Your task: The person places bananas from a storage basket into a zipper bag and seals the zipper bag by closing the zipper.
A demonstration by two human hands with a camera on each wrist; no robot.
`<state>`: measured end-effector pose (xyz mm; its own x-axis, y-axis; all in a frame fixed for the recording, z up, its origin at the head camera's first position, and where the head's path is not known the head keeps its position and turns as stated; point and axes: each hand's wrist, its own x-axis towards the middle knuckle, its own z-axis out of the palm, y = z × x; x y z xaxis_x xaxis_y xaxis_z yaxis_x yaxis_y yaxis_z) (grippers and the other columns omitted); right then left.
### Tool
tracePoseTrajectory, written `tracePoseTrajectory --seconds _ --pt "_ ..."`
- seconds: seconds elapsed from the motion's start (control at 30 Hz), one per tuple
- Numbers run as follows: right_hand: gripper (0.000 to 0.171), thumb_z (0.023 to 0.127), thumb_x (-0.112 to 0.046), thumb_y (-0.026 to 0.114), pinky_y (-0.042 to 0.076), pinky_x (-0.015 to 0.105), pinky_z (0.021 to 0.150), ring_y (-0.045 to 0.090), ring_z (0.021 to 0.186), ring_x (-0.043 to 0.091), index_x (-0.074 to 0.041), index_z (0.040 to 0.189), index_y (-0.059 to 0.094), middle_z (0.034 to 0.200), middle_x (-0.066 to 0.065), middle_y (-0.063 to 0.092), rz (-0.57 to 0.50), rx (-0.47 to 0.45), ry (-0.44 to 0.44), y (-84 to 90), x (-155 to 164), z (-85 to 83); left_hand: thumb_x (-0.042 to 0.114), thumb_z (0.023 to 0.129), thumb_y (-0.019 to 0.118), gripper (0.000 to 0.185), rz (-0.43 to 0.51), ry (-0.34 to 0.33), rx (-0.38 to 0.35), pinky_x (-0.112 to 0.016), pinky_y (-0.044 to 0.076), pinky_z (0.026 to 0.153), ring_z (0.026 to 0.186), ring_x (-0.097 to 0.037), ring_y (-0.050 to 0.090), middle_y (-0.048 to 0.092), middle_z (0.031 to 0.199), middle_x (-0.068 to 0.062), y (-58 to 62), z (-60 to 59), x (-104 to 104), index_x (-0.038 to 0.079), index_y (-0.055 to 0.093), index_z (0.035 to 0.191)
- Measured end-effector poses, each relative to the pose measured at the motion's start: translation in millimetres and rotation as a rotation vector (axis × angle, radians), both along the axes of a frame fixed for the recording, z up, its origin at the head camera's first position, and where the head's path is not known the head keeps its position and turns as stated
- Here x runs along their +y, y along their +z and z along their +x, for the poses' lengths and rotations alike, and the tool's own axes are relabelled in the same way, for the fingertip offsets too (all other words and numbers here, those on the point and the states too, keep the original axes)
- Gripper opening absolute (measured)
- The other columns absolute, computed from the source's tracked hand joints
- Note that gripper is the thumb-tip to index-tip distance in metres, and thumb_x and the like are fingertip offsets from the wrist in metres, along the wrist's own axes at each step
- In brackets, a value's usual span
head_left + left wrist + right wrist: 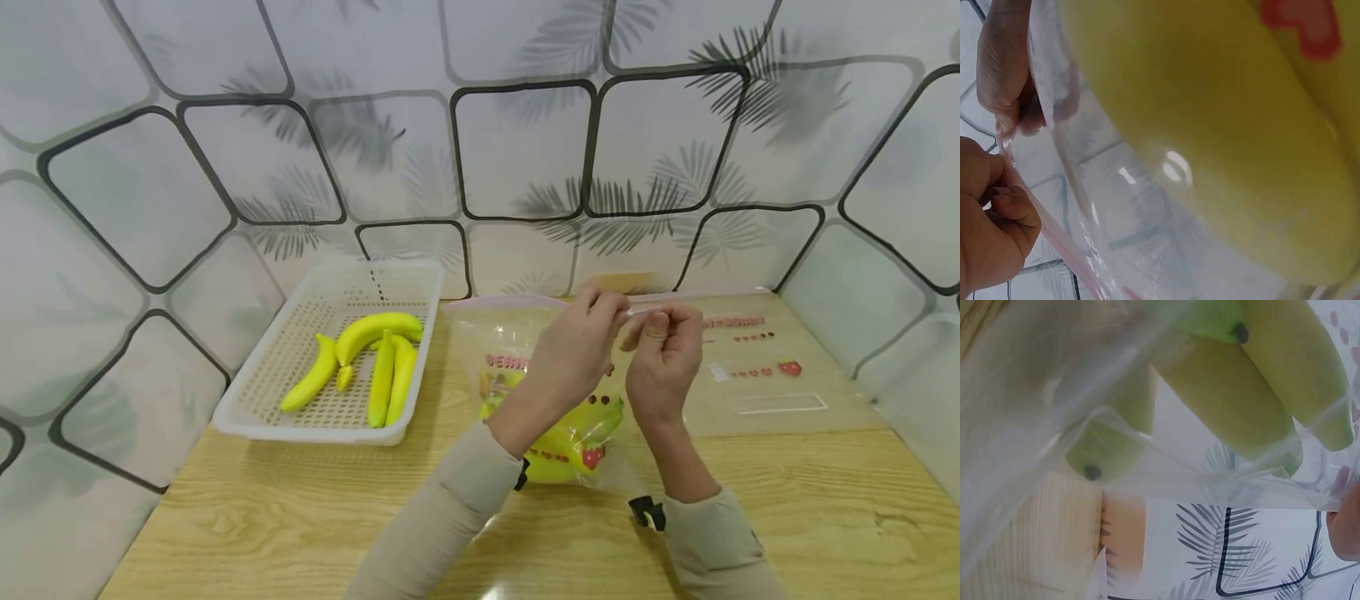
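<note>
Sealing of a filled zip bag, head view, read left to right with the bag as landmark. Left of the bag, a white slotted basket (262, 392) on the wooden counter (300, 517) holds loose yellow-green bananas (371, 362). At centre the clear zip bag (525, 350), printed with strawberries, stands upright with more bananas inside. The left hand (573, 354) and the right hand (663, 358) meet at the bag's top edge; each grip is pressed together, thumb and fingertips pinching the pink zip strip (510, 302). Right of the bag, a second, flat bag (772, 375) lies empty on the counter. The step in hand appears to be closing the seal; the next move likely calls for firm, even pressure run along the strip.
</note>
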<state>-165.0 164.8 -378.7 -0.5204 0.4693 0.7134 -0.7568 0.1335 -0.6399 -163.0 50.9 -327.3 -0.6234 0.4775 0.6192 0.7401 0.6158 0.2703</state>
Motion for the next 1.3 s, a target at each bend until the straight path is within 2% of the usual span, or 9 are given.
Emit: tracePoseTrajectory --seconds 0.17,0.3,0.43,0.53,0.67,0.77,0.9,1.03,1.3 --pt "0.012 0.104 -0.003 0.043 0.046 0.019 0.060 0.052 0.061 0.012 0.006 0.099 0.050 0.075 -0.003 0.054 0.044 0.005 0.026 0.2 -0.3 0.4 0.022 0.105 0.050 0.020 0.021 -0.004 0.023 -0.014 0.039 0.050 0.056 -0.008 0.046 0.053 0.099 -0.003 -2.9 -1.8 -3.4 0.012 0.066 0.114" --pt "0.021 0.103 -0.005 0.048 0.046 0.017 0.059 0.053 0.061 0.008 0.015 0.097 0.049 0.080 -0.005 0.057 0.101 0.003 0.032 0.7 0.2 2.1 0.019 0.104 0.051 0.018 0.047 -0.039 0.038 -0.014 0.042 0.055 0.059 -0.010 0.048 0.052 0.096 -0.004 -3.6 -3.3 -5.7 0.009 0.065 0.109" --pt "0.030 0.101 -0.009 0.053 0.045 0.016 0.057 0.053 0.062 0.005 0.020 0.096 0.049 0.079 -0.004 0.058 0.149 -0.008 0.001 3.5 2.8 4.4 0.016 0.104 0.050 0.016 0.051 -0.057 0.061 -0.015 0.042 0.056 0.059 -0.011 0.047 0.052 0.097 -0.006 -3.4 -1.4 -8.8 0.007 0.064 0.107" --pt "0.029 0.100 -0.008 0.055 0.044 0.015 0.054 0.053 0.059 0.006 0.020 0.093 0.050 0.073 -0.005 0.058 0.120 -0.017 0.007 7.4 3.3 5.1 0.015 0.104 0.050 0.016 0.083 -0.066 0.056 -0.016 0.040 0.053 0.056 -0.011 0.045 0.052 0.098 -0.007 -5.4 -0.1 -12.6 0.006 0.063 0.108" --pt "0.024 0.100 -0.002 0.055 0.045 0.016 0.053 0.053 0.056 0.008 0.020 0.089 0.049 0.067 -0.003 0.056 0.036 -0.019 0.079 8.9 4.4 4.7 0.015 0.104 0.050 0.017 0.132 -0.077 0.020 -0.014 0.038 0.051 0.054 -0.009 0.047 0.052 0.100 -0.008 -11.8 0.1 -15.9 0.006 0.063 0.111" --pt "0.021 0.099 0.002 0.054 0.046 0.017 0.055 0.053 0.056 0.009 0.018 0.088 0.050 0.067 -0.001 0.056 -0.004 -0.018 0.113 7.4 5.9 3.9 0.014 0.103 0.052 0.017 0.141 -0.064 0.028 -0.014 0.038 0.053 0.057 -0.010 0.048 0.052 0.098 -0.009 -16.4 -0.3 -17.0 0.005 0.064 0.110" --pt "0.017 0.099 0.004 0.053 0.045 0.016 0.054 0.053 0.055 0.008 0.017 0.087 0.051 0.066 -0.001 0.056 -0.005 -0.022 0.104 6.2 6.6 2.7 0.013 0.102 0.054 0.015 0.146 -0.040 0.066 -0.017 0.041 0.055 0.060 -0.013 0.048 0.052 0.095 -0.009 -20.1 -1.5 -19.2 0.005 0.066 0.107" --pt "0.017 0.099 0.003 0.054 0.044 0.016 0.052 0.053 0.055 0.008 0.015 0.087 0.053 0.066 0.000 0.056 -0.004 -0.023 0.092 6.4 7.1 2.2 0.011 0.102 0.054 0.014 0.144 -0.045 0.077 -0.015 0.040 0.055 0.060 -0.012 0.048 0.051 0.095 -0.008 -21.1 -2.4 -21.6 0.005 0.065 0.107" --pt "0.014 0.099 0.003 0.054 0.044 0.017 0.052 0.054 0.054 0.008 0.008 0.086 0.057 0.065 -0.001 0.057 -0.026 -0.033 0.100 7.3 7.0 2.6 0.012 0.103 0.051 0.016 0.139 -0.063 0.048 -0.010 0.037 0.051 0.055 -0.009 0.049 0.049 0.095 -0.009 -22.2 -4.1 -26.3 0.004 0.064 0.108"
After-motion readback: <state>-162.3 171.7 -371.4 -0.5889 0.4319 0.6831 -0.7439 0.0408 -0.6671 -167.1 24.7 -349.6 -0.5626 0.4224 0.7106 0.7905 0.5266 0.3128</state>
